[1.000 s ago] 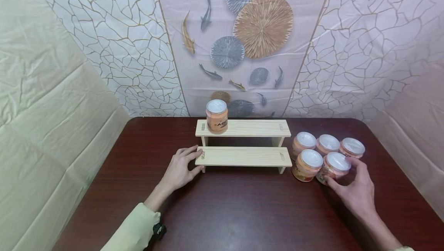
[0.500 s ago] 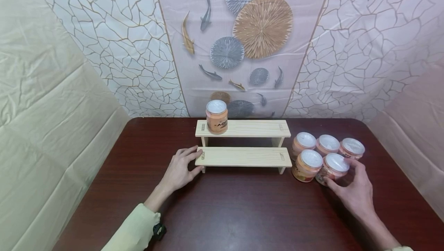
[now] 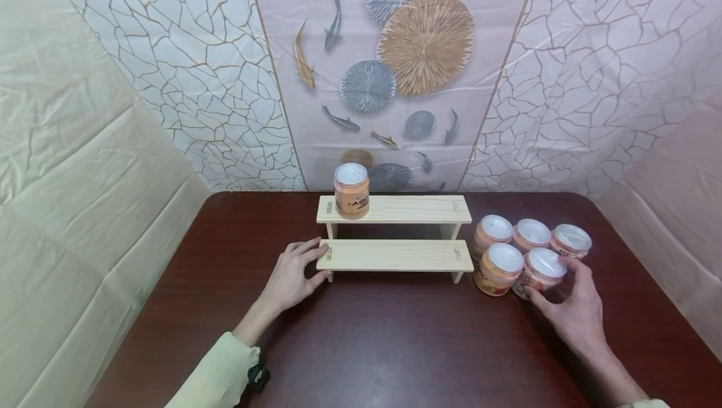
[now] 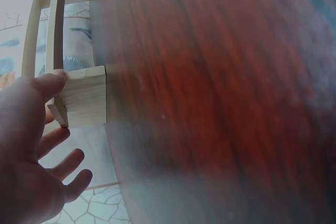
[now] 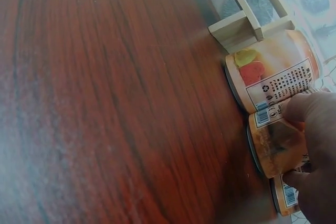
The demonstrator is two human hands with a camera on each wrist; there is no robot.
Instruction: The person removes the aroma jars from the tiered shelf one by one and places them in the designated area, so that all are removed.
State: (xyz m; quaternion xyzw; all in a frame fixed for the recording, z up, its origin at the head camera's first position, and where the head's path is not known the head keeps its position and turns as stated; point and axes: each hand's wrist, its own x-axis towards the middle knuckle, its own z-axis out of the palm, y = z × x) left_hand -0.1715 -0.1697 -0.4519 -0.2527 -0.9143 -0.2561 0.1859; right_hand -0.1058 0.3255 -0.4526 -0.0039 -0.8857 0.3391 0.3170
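A two-tier wooden shelf [image 3: 395, 255] stands on the dark table. My left hand [image 3: 289, 277] holds the left end of its lower board, thumb at the front edge and fingers behind, as the left wrist view also shows. An orange jar with a silvery top [image 3: 352, 192] sits at the left of the upper board [image 3: 417, 209]. On the right, my right hand [image 3: 575, 314] grips the front right jar [image 3: 536, 276] of a cluster between thumb and fingers. That jar [image 5: 275, 148] stands upright on the table, beside another front jar [image 3: 497, 273].
Several like jars make up the cluster, with three in its back row: left [image 3: 492, 235], middle [image 3: 532, 235] and right [image 3: 571, 242]. The cluster stands close to the shelf's right end. A patterned cloth [image 3: 423, 44] hangs behind the table [image 3: 395, 345], and a plain cloth [image 3: 73, 176] hangs at left.
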